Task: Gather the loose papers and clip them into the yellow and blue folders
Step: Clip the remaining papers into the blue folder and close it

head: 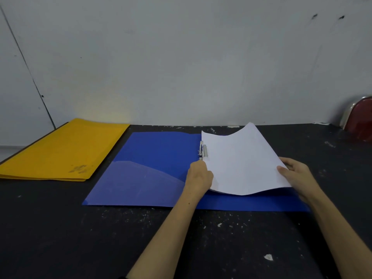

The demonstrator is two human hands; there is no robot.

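Single head-worn view, looking forward and down across the dark counter (pixel 60 228) toward the far wall (pixel 181 57), close above the near edge.

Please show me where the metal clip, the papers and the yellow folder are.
clip (pixel 203 151), head view, on its metal bar.
papers (pixel 241 160), head view, middle of top sheet.
yellow folder (pixel 66 150), head view, middle of cover.

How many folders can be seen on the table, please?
2. The yellow folder lies closed at the far left. The blue folder lies open in the middle, papers on its right half. No other folder shows.
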